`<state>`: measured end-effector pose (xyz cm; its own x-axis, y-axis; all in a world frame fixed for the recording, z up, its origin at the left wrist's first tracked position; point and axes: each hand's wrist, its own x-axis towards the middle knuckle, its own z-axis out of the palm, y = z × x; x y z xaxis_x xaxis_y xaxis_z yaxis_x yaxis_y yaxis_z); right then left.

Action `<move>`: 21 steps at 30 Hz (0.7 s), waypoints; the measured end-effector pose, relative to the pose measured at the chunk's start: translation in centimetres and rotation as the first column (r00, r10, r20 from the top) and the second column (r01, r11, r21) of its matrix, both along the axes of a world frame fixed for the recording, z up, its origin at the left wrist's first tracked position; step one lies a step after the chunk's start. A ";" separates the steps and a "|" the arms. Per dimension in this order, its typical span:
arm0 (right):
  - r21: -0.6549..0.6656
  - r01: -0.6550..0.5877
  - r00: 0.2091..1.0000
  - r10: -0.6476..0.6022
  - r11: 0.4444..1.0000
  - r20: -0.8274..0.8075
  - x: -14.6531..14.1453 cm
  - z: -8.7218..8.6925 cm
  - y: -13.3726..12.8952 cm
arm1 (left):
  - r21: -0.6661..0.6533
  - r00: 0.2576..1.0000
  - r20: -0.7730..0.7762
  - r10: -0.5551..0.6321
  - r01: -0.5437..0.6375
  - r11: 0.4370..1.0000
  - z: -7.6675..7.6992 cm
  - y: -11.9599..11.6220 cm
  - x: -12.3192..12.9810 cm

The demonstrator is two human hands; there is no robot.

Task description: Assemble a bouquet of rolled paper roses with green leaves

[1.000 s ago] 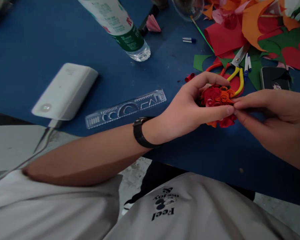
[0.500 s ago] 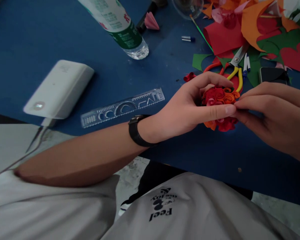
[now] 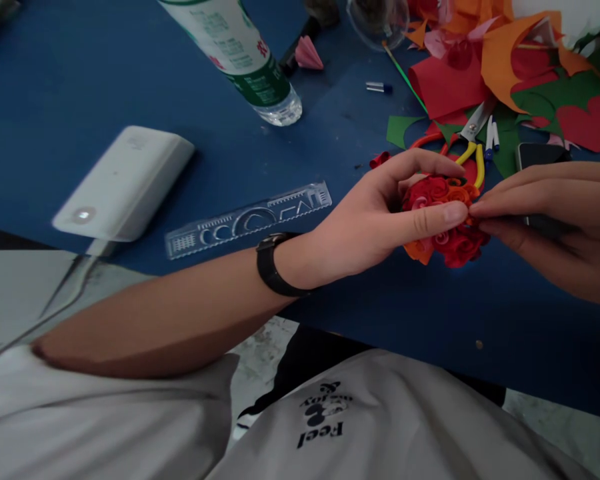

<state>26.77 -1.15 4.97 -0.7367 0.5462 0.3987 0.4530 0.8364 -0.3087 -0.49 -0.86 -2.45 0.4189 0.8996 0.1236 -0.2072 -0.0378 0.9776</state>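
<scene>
Coiled paper flower cluster (image 3: 461,245), ruffled, in left fingers' (image 3: 423,223) grasp and right fingers' (image 3: 505,198) pinch.

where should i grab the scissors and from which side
Best take the scissors by the red and yellow handles, probably from the near side: they spread toward the hands, while the blades point away toward paper scraps.

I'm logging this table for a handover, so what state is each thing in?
Left hand: curled around the paper-flower cluster.
Paper-flower cluster: held, rolled blooms showing.
Right hand: pinched closed at the paper-flower cluster's edge.
White power bank: lying flat, cable plugged in.
Clear ruler: lying flat.
Bottle: top out of frame, so open or capped unclear.
Scissors: lying down, open or shut unclear.
Phone: partly covered by right hand.
</scene>
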 end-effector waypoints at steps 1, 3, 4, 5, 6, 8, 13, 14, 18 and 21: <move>-0.022 0.011 1.000 -0.011 1.000 0.017 0.0 0.1 0.0 | 0.007 1.000 -0.001 -0.002 0.002 1.000 0.0 0.0 0.0; -0.057 0.053 0.998 -0.051 0.997 0.042 0.0 0.2 -0.1 | 0.010 1.000 -0.003 -0.020 0.020 1.000 0.0 0.1 -0.1; -0.065 0.075 0.997 -0.072 0.995 0.039 -0.1 0.3 -0.1 | 0.014 0.999 0.000 -0.032 0.032 0.999 0.0 0.1 -0.2; -0.067 0.086 0.996 -0.084 0.994 0.030 -0.1 0.4 -0.2 | 0.017 0.999 -0.001 -0.043 0.043 0.999 0.0 0.2 -0.3; -0.071 0.093 0.996 -0.091 0.993 0.024 -0.2 0.4 -0.3 | 0.022 0.999 -0.003 -0.050 0.050 0.999 -0.1 0.2 -0.3; -0.078 0.082 0.997 -0.081 0.994 0.013 -0.3 0.5 -0.4 | 0.030 0.999 -0.014 -0.051 0.051 0.998 -0.1 0.3 -0.4; 0.012 -0.021 0.999 0.020 1.000 0.045 -0.3 0.4 -0.8 | 0.030 0.998 -0.020 -0.062 0.063 0.998 0.0 0.4 -0.4; 0.028 -0.023 0.997 0.021 0.999 0.071 -0.3 0.3 -0.9 | 0.028 0.998 -0.019 -0.068 0.068 0.997 0.0 0.4 -0.4; 0.133 -0.047 0.999 0.043 0.990 0.033 -0.2 0.1 -0.8 | 0.028 0.997 -0.007 -0.078 0.078 0.997 0.0 0.4 -0.4; 0.150 -0.104 0.995 0.104 0.983 0.007 0.0 -0.1 -0.1 | 0.041 0.996 0.007 -0.091 0.091 0.995 -0.3 0.6 -0.5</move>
<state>26.74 -1.21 4.89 -0.7857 0.4008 0.4712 0.3610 0.9156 -0.1770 -0.95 -0.28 -2.71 0.4974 0.8521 0.1628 -0.2200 -0.0576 0.9738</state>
